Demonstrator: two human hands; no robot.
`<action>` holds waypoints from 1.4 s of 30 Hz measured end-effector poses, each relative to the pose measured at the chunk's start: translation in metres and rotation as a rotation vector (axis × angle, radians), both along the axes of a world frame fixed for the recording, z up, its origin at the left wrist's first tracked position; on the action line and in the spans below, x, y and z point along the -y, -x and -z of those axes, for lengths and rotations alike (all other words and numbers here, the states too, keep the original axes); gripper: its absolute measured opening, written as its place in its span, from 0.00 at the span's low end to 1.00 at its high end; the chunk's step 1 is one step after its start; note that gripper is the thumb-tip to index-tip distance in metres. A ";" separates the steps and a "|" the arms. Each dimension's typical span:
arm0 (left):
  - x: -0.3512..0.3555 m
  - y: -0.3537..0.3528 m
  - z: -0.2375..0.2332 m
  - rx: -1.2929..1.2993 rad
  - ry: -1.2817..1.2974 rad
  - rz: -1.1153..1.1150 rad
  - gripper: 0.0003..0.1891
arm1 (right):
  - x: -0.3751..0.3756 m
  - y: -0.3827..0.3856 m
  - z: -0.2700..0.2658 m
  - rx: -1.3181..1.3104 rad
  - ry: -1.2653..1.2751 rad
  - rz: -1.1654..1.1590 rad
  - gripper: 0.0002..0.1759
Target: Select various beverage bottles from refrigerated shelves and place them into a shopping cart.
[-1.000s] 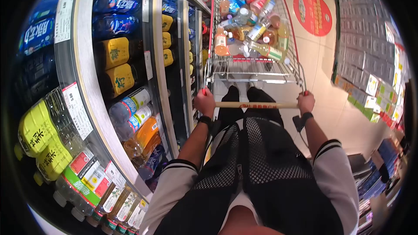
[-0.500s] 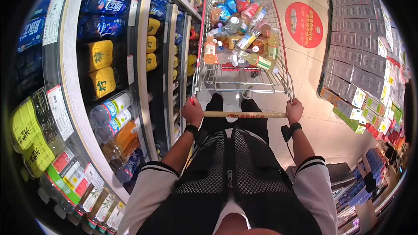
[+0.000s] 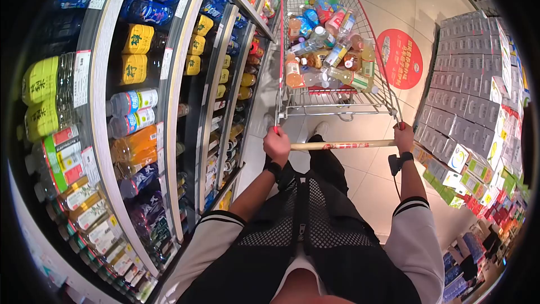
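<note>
My left hand (image 3: 277, 146) is wrapped round the left end of the pale handlebar (image 3: 340, 145) of a shopping cart (image 3: 385, 73). My right hand (image 3: 404, 137) grips the bar's right end. The wire basket ahead of my hands holds a heap of bottled drinks, among them an orange-tinted bottle (image 3: 293, 72) at the left and a pale yellow one (image 3: 367, 62) at the right. Both wrists wear dark bands, and a small black device (image 3: 394, 163) with a cable sits at the right one.
Tall shelves (image 3: 103, 73) packed with drink bottles run close along my left. Stacked grey cartons (image 3: 458, 84) stand to the right. Between them lies the tiled floor with a round red sticker (image 3: 400, 59) beside the cart.
The cart and both my hands have shifted to the right in view, turning slightly. Shelf goods and cartons have slid downward past me. Both hands keep their hold on the handlebar.
</note>
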State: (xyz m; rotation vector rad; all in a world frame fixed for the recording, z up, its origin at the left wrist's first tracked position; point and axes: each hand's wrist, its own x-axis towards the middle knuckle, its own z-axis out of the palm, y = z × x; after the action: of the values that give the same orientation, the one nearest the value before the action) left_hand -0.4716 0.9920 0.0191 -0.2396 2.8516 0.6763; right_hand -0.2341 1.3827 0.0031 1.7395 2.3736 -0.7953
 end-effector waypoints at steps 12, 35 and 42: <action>0.009 0.010 -0.013 0.082 -0.022 0.111 0.20 | 0.040 -0.023 -0.006 0.050 -0.001 0.140 0.10; 0.029 0.089 -0.014 0.091 0.011 0.297 0.14 | 0.148 -0.049 0.013 0.107 0.052 0.356 0.12; 0.030 0.086 -0.003 0.199 -0.077 0.323 0.14 | 0.141 -0.057 0.010 0.111 0.056 0.356 0.10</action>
State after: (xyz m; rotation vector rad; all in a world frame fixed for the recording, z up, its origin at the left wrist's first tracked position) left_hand -0.5575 0.9623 0.0220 0.1555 2.5838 0.6515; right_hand -0.1771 1.2415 -0.0073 2.1534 1.9789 -0.7708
